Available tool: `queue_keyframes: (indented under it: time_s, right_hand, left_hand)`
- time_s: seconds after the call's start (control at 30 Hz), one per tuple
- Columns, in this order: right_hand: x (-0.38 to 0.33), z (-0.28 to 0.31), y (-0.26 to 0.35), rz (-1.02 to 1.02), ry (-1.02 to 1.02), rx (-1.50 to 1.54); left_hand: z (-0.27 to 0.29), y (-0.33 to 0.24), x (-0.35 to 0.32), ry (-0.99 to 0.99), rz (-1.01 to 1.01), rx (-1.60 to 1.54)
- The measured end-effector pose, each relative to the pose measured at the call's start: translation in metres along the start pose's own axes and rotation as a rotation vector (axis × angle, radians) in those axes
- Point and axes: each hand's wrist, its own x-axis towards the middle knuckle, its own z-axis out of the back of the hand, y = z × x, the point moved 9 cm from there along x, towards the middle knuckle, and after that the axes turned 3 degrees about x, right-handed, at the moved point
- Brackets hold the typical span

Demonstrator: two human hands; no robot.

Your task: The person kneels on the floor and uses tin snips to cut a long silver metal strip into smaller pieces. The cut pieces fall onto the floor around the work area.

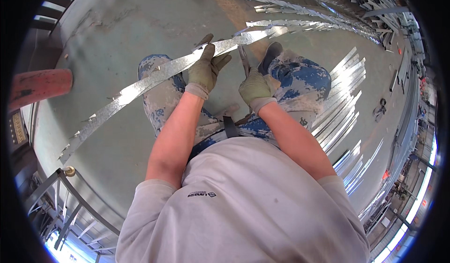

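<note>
A long, shiny metal strip with small tabs bent out along one edge slants across in front of me, from lower left to upper right. My left hand, in an olive glove, grips it near the middle, fingers on both sides. Close by on the right, my gloved right hand is closed round a dark plier-like tool. The tool's jaws point up at the strip's lower edge; whether they touch it, I cannot tell. Part of its handles is hidden in the glove.
Several similar tabbed strips lie on the floor at the far right. Beside my right knee is a spread of bright flat strips. A red cylinder stands at the left, with a metal frame on a caster nearer me.
</note>
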Motion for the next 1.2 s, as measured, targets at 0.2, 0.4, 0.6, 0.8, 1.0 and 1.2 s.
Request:
queue_keyframes:
  time_s: [0.2, 0.4, 0.6, 0.8, 1.0, 1.2]
  right_hand:
    - [-0.02, 0.027, 0.024, -0.047, 0.128, 0.149]
    - [-0.015, 0.013, 0.004, 0.084, 0.225, 0.632]
    - [-0.016, 0.035, 0.024, -0.01, 0.068, 0.087]
    - [-0.017, 0.023, 0.028, -0.054, -0.021, -0.022]
    - [-0.014, 0.009, 0.024, -0.102, -0.018, 0.011]
    - [-0.01, 0.003, 0.019, -0.058, 0.033, 0.076]
  left_hand:
    - [0.016, 0.012, 0.008, -0.002, 0.048, -0.025]
    - [0.006, 0.017, -0.002, -0.103, 0.178, 0.193]
    - [0.016, 0.023, 0.01, -0.13, 0.12, 0.185]
    - [0.01, 0.024, 0.009, -0.142, 0.119, 0.224]
    - [0.019, 0.026, 0.013, -0.186, 0.083, 0.241]
    - [0.024, 0.027, 0.015, -0.113, 0.109, 0.294]
